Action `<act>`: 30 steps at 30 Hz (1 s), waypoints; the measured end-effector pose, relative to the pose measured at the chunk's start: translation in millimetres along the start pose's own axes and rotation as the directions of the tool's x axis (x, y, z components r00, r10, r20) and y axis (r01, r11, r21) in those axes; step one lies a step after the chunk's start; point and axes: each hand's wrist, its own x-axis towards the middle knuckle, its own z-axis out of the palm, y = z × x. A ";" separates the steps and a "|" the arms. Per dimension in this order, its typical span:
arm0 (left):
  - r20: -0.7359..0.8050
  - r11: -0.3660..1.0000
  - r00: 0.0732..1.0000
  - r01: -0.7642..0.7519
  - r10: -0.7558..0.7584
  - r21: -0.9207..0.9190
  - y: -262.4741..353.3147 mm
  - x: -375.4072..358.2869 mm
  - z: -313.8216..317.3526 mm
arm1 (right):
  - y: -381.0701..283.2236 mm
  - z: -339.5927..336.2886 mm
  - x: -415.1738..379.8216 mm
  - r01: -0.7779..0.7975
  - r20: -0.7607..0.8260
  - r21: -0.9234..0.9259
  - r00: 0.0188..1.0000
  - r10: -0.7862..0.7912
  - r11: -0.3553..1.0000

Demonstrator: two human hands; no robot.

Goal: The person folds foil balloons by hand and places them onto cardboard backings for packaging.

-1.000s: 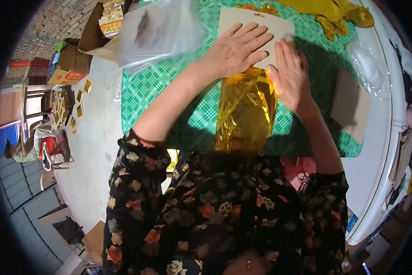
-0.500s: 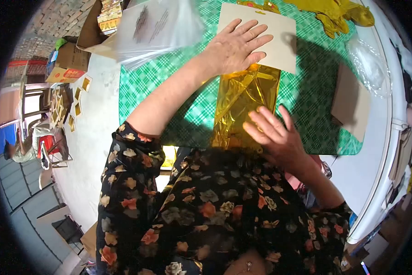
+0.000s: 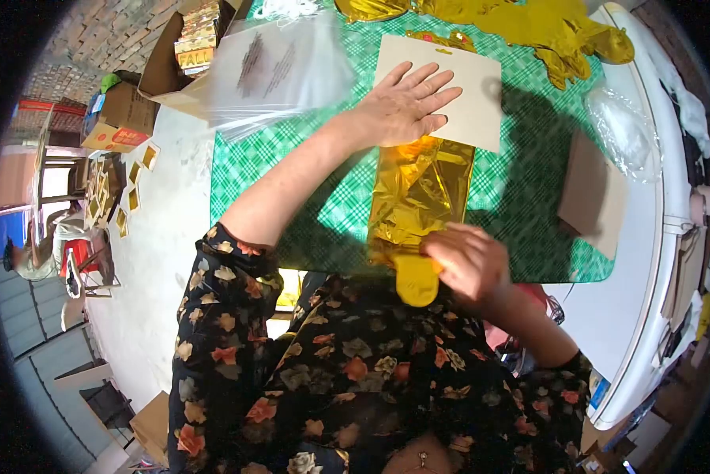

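Observation:
My left hand (image 3: 406, 109) lies flat with its fingers spread on a pale card (image 3: 473, 110) that has a small hang slot at its top edge. From under the card a strip of shiny, creased gold foil (image 3: 422, 193) runs toward my body, flat like an uninflated foil balloon. My right hand (image 3: 469, 261) is closed at the near end of the foil, its fingers curled. A rounded gold tab (image 3: 416, 280) of the foil sticks out beside those fingers, over the table edge.
Clear plastic bags (image 3: 280, 71) lie at the upper left of the green checked tablecloth (image 3: 331, 182). More gold foil (image 3: 521, 24) is spread along the far side. At the right are a brown card stack (image 3: 592, 193) and a clear plastic packet (image 3: 623, 130). Cardboard boxes (image 3: 118, 114) stand left.
My right hand has closed from loosely spread fingers onto the foil's near end, and the rounded tab has come into view. My left hand stays pressed on the card. The view has shifted slightly.

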 end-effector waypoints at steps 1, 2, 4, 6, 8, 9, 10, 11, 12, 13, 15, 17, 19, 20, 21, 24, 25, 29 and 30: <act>0.028 1.000 1.000 0.006 -0.006 -0.026 -0.1 0.6 -2.8 | 0.5 -14.1 8.2 -0.077 0.061 0.016 0.995 0.075 0.997; 0.045 0.987 0.999 0.027 -0.020 -0.158 -1.0 2.2 -6.3 | 1.5 -26.5 16.5 -0.109 -0.040 0.124 0.993 0.114 0.986; 0.085 0.911 0.996 0.072 -0.041 -0.406 -6.6 5.3 -14.0 | 11.5 -51.6 39.3 -0.103 -0.098 0.087 0.989 0.111 0.991; 0.111 0.805 0.993 0.035 0.039 -0.592 -22.7 7.8 -11.6 | 20.8 -81.7 68.9 -0.225 -0.030 0.164 0.972 0.233 0.960; 0.184 0.611 0.980 0.098 0.079 -0.786 -30.8 2.4 -36.3 | 35.0 -98.9 100.8 -0.356 -0.011 0.267 0.928 0.372 0.895; 0.230 0.458 0.973 0.195 0.022 -0.867 -26.8 -0.4 -52.0 | 48.3 -102.0 118.5 -0.370 -0.060 0.331 0.910 0.411 0.868; 0.276 0.283 0.961 0.274 -0.035 -0.919 -22.9 -3.2 -67.8 | 66.8 -109.3 135.1 -0.410 0.035 0.365 0.903 0.428 0.836; 0.266 0.132 0.958 0.278 -0.103 -0.952 -18.4 -2.8 -73.8 | 88.4 -117.9 150.2 -0.452 0.129 0.394 0.889 0.439 0.800; 0.255 -0.021 0.952 0.255 -0.171 -0.967 -13.9 -2.5 -79.9 | 112.3 -123.9 164.5 -0.491 0.220 0.418 0.871 0.439 0.765; 0.251 -0.143 0.959 0.232 -0.133 -0.962 -21.0 0.1 -72.0 | 137.0 -128.2 177.7 -0.530 0.309 0.436 0.847 0.432 0.727; 0.234 -0.384 0.970 0.195 -0.058 -0.903 -39.2 1.0 -45.5 | 167.7 -125.0 196.7 -0.560 0.373 0.498 0.828 0.419 0.662; 0.210 -0.406 0.974 0.160 -0.080 -0.900 -38.9 1.0 -48.9 | 191.5 -110.8 206.4 -0.531 0.327 0.593 0.846 0.422 0.605; 0.169 -0.344 0.970 0.102 -0.172 -0.933 -29.7 5.1 -50.7 | 224.3 -100.3 205.2 -0.423 0.234 0.459 0.906 0.353 0.782; 0.217 -0.119 0.953 0.195 -0.213 -0.974 -33.0 3.7 -45.8 | 237.2 -98.3 199.2 -0.255 0.142 0.240 0.964 0.226 0.937; 0.286 0.014 0.917 0.301 -0.280 -0.953 -27.8 -0.4 -53.4 | 252.5 -92.3 192.4 -0.242 0.118 0.290 0.969 0.217 0.926; 0.250 0.028 0.907 0.276 -0.338 -0.961 -15.6 0.8 -55.2 | 286.1 -86.2 175.0 -0.471 0.266 0.677 0.873 0.409 0.565; 0.258 -0.027 0.897 0.267 -0.359 -0.963 -17.9 2.8 -46.8 | 272.4 -84.9 170.7 -0.562 0.325 0.738 0.781 0.533 0.374; 0.222 -0.048 0.897 0.221 -0.382 -0.974 -18.8 6.1 -40.1 | 235.2 -76.1 139.1 -0.627 0.370 0.765 0.612 0.699 0.144; 0.223 -0.048 0.895 0.222 -0.387 -0.974 -17.6 7.1 -41.7 | 222.4 -72.9 131.1 -0.596 0.362 0.789 0.645 0.673 0.148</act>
